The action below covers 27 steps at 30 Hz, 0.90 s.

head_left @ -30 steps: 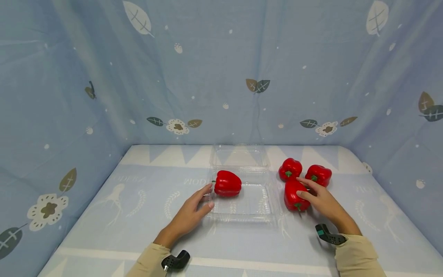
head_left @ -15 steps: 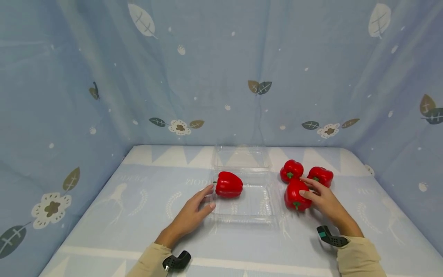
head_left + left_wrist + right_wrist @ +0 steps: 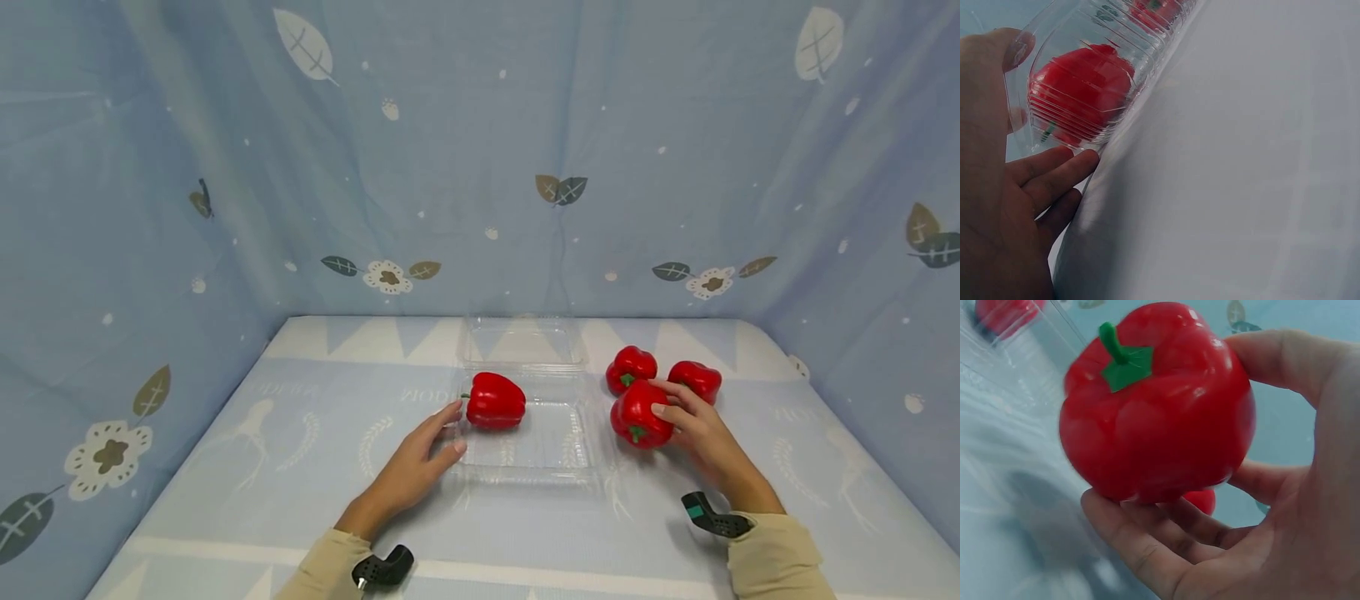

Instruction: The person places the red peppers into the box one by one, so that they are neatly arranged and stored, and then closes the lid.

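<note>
My right hand (image 3: pixel 701 437) holds a red bell pepper (image 3: pixel 642 414) with a green stem, thumb on one side and fingers under it, as the right wrist view shows; there the pepper (image 3: pixel 1160 406) looks raised off the table. A clear plastic clamshell box (image 3: pixel 551 442) lies unfolded in the middle, lid to the back. One red bell pepper (image 3: pixel 496 402) lies on its side in its left part. My left hand (image 3: pixel 412 462) touches the box's left edge, fingers extended and spread; in the left wrist view its fingertips (image 3: pixel 1088 161) meet the ribbed plastic wall.
Two more red bell peppers stand behind the held one, one to the left (image 3: pixel 631 370) and one to the right (image 3: pixel 695 381). A pale blue patterned cloth (image 3: pixel 300 475) covers the table. Blue leaf-print curtains (image 3: pixel 480 167) enclose the back and both sides.
My right hand has lifted its bell pepper a little and shifted it slightly left, stem still facing me. The left hand and the box have stayed in place.
</note>
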Available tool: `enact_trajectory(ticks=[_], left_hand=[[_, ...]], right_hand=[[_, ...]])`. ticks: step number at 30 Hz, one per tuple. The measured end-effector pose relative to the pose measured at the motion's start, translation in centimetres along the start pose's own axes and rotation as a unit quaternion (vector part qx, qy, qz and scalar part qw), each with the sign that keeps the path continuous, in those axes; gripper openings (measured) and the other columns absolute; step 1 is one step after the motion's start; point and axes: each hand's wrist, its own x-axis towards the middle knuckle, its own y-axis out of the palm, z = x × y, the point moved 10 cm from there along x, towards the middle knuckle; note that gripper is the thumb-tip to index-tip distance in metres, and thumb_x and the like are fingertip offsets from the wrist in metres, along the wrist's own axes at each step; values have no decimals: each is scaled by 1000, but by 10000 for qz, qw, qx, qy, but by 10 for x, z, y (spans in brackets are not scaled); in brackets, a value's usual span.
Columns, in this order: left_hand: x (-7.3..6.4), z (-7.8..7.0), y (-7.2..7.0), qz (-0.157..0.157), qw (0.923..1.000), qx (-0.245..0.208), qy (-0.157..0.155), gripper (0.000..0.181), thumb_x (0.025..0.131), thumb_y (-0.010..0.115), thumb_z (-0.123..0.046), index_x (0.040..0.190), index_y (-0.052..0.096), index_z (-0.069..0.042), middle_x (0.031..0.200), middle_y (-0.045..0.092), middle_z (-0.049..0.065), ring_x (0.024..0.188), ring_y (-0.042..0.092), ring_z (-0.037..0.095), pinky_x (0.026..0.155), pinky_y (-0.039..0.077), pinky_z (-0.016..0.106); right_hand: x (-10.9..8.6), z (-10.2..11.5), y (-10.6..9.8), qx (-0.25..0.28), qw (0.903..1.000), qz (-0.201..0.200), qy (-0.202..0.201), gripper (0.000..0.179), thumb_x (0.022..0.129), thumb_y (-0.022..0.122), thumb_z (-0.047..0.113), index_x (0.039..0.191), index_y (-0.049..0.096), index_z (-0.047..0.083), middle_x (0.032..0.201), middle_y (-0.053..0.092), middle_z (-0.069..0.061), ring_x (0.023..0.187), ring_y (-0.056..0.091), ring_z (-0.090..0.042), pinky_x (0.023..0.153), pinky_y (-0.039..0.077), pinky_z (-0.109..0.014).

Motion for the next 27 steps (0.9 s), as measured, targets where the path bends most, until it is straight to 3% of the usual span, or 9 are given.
enact_trajectory(ticks=[7,14,27], left_hand=[[1,0,1,29,10000,43,82,64,100,61,-37,156,37,-19,151,48,3,129,55,23,110,38,53],[0,3,0,21,10000,-4,-2,64,100,61,-39,156,37,-22,152,46,1,130,54,22,110,37,53],[0,5,1,-33,10000,-28,-14,64,100,63,-36,157,36,-24,151,48,1,129,54,21,110,38,53]], right_hand=[[-1,-5,2,434,9988,-188,158,63,99,62,26,150,30,10,150,31,-12,125,38,-22,87,54,-30],[2,-2,1,811,9958,-396,138,63,100,62,29,150,28,12,152,26,-12,129,38,-26,88,55,-29],[3,4,7,1380,9902,-213,13,71,104,54,31,162,15,16,158,19,-13,123,46,-19,93,52,-28]])
